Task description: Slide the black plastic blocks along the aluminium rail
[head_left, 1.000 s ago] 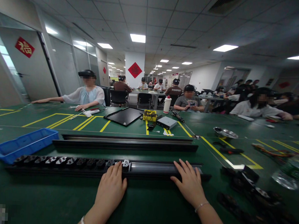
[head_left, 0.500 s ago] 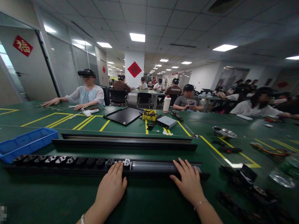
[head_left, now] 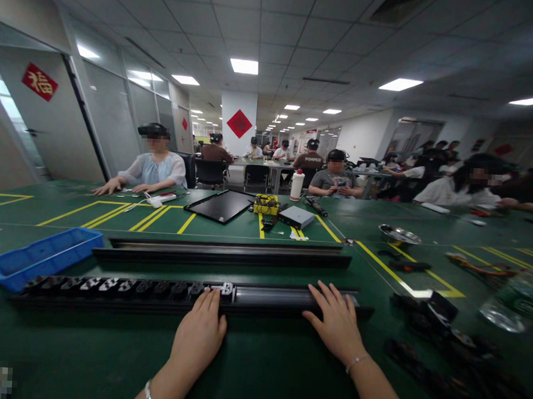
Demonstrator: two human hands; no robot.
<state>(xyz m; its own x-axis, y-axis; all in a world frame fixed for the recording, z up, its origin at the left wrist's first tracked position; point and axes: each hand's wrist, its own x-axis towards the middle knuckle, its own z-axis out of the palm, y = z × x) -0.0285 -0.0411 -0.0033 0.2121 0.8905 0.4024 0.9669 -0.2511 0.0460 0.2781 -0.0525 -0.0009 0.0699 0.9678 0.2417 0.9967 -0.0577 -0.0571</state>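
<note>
A long black rail [head_left: 268, 299] lies crosswise on the green table in front of me. Several small black and white modules [head_left: 144, 288] are lined up in its left part; the right part shows a smooth grey channel. My left hand [head_left: 199, 333] lies flat with outstretched fingers over the rail's front edge, fingertips at the last module in the row, a pale one [head_left: 226, 290]. Toward the rail's right end, my right hand [head_left: 337, 323] rests with spread fingers across the channel. Neither hand is wrapped around anything.
Behind the rail lies a second black rail [head_left: 228, 256]. A blue bin [head_left: 44, 253] stands at left. Dark parts [head_left: 455, 346] and a clear bottle [head_left: 511, 298] are at right, near a metal bowl [head_left: 399, 235]. Farther back lie a black panel [head_left: 221, 206] and a grey box [head_left: 296, 216].
Both my hands and the rails stay in place. Across the table, the person at left has drawn one hand inward, and the person at right has shifted slightly.
</note>
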